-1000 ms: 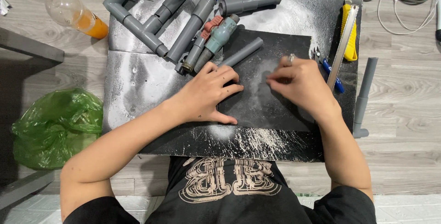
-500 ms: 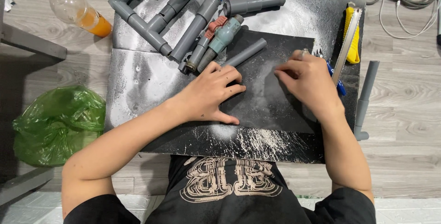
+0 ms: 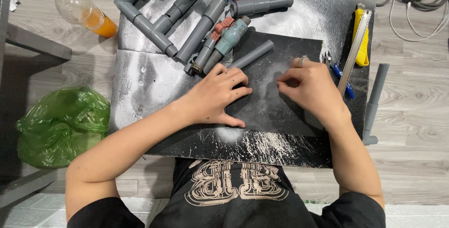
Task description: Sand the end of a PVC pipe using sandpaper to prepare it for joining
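Right hand [image 3: 311, 85] has slid back left across the dark sheet [image 3: 276, 111], fingers pinched shut on something too small to tell. Left hand [image 3: 217, 94] lies flat, pinning it. Best keep that pressure even.

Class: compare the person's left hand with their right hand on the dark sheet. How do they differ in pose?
The left hand lies flat, fingers spread, pressing the dark sheet; the right hand is curled, fingertips pinched together. The right hand wears a ring; the left shows none. Both are bare and rest on the sheet.

head cam, straight down, prob close.
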